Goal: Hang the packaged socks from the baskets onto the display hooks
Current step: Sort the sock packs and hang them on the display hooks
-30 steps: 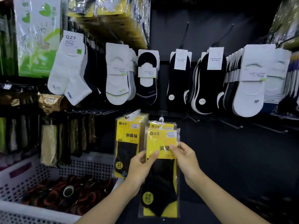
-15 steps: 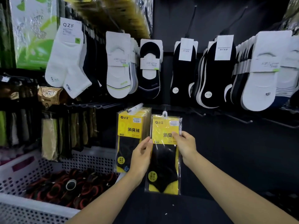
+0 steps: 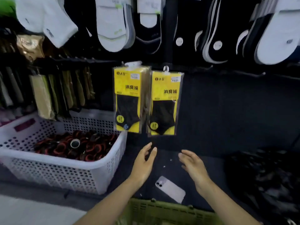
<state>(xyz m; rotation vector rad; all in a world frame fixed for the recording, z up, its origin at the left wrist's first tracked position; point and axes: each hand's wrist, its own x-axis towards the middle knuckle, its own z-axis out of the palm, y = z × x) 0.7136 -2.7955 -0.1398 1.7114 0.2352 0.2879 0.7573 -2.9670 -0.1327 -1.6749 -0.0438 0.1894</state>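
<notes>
Nothing is gripped: left hand (image 3: 143,163) and right hand (image 3: 193,166) are held open. The sock pack (image 3: 165,103) is judged fully carried by its hanger tab (image 3: 165,69).

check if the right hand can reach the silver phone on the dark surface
Probably yes: the open, empty right hand hovers close to the flat silver phone, and nothing lies between them.

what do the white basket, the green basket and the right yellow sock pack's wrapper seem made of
White basket: likely moulded plastic, semi-matte; walls pierced with regular holes, smooth thick rim.
Green basket: probably plastic too, dull olive, slotted rim; view is blurred.
Right yellow sock pack: clear glossy film, perhaps polypropylene, showing glare and transparent edges over a yellow printed card.
</notes>
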